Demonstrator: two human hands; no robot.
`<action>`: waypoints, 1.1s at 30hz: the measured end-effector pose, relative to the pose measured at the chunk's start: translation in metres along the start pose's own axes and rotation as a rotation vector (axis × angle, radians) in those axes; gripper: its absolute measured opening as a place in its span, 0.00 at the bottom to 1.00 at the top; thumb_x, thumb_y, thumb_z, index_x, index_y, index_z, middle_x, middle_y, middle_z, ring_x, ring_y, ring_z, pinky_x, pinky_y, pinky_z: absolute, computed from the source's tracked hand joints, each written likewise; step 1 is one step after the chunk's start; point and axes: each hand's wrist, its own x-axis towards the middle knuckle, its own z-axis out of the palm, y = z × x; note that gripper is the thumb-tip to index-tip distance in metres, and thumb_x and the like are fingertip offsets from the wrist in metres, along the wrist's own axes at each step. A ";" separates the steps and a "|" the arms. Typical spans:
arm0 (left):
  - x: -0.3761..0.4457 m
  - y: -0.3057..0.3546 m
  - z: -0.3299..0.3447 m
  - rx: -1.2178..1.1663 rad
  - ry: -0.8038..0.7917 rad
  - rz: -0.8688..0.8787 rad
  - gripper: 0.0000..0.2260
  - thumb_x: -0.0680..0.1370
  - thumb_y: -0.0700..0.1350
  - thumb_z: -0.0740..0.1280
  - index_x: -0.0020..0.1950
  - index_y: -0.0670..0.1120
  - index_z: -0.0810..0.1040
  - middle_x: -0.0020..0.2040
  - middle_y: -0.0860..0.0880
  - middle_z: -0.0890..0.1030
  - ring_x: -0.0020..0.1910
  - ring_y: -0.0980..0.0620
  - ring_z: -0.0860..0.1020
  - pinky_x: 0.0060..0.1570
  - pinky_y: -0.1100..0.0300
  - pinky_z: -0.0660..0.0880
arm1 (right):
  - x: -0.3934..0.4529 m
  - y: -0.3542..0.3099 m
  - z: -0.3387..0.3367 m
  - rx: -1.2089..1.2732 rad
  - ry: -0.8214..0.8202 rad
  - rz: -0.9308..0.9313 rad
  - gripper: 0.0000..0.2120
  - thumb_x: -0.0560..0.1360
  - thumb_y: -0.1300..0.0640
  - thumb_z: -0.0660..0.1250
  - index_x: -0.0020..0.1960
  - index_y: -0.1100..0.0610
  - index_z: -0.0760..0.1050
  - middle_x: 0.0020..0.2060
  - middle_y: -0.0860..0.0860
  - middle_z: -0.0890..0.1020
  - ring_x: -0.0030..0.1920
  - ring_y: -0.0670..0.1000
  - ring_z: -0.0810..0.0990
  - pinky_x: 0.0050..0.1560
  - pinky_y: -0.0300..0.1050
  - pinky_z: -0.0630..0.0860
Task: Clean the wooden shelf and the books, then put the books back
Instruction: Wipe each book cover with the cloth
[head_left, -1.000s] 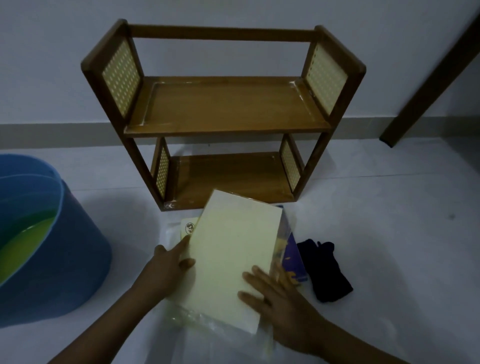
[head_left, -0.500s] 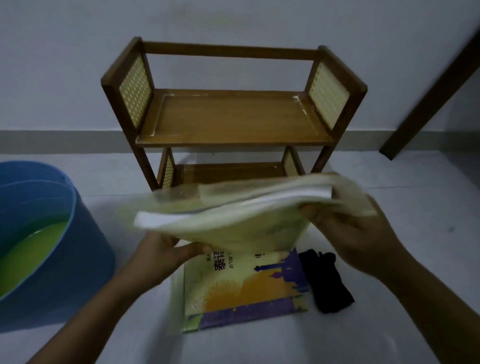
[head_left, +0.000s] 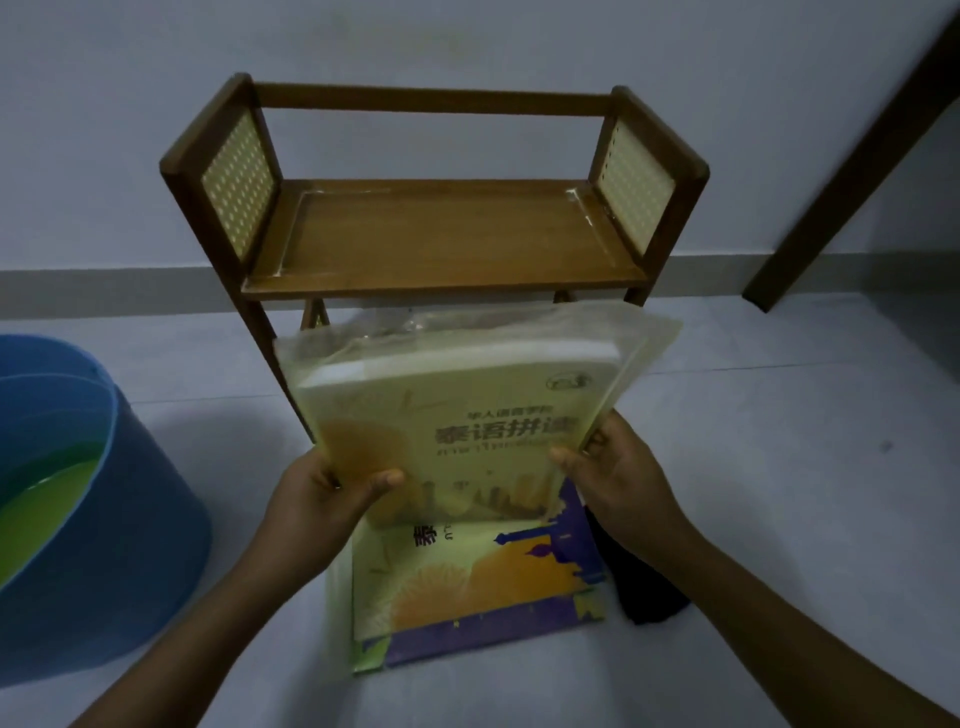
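A two-tier wooden shelf with woven side panels stands on the floor against the wall, its top board bare. I hold a pale yellow book in a clear plastic wrap upright in front of the lower tier. My left hand grips its lower left corner, thumb on the cover. My right hand grips its lower right edge. A second book, yellow, orange and purple, lies flat on the floor under my hands. A dark cloth lies right of it, partly hidden by my right wrist.
A blue bucket with greenish liquid stands on the floor at the left. A dark wooden beam leans against the wall at the right. The pale floor spreads out to the right of the cloth.
I lifted the wrapped book off the one on the floor, turned it over and stood it up with the cover facing me. My view moved closer to the shelf.
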 end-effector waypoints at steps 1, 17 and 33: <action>-0.002 0.001 0.001 -0.006 0.000 -0.003 0.12 0.67 0.51 0.71 0.48 0.60 0.77 0.41 0.71 0.81 0.44 0.70 0.80 0.41 0.71 0.77 | -0.001 0.001 -0.001 0.002 -0.003 -0.003 0.15 0.77 0.68 0.64 0.58 0.52 0.72 0.49 0.40 0.81 0.50 0.33 0.80 0.46 0.27 0.75; 0.018 0.083 0.163 0.022 -0.217 -0.069 0.24 0.74 0.49 0.72 0.65 0.49 0.64 0.52 0.56 0.76 0.47 0.56 0.78 0.40 0.62 0.78 | -0.041 0.018 -0.146 -0.164 0.441 0.188 0.18 0.78 0.61 0.64 0.65 0.47 0.68 0.49 0.47 0.82 0.45 0.45 0.83 0.41 0.40 0.80; 0.045 0.046 0.300 -0.011 -0.659 -0.282 0.12 0.80 0.45 0.62 0.64 0.47 0.70 0.64 0.50 0.75 0.57 0.52 0.76 0.56 0.59 0.73 | -0.013 0.151 -0.221 -0.683 0.269 0.529 0.19 0.77 0.66 0.56 0.65 0.54 0.72 0.55 0.58 0.81 0.45 0.54 0.75 0.44 0.43 0.72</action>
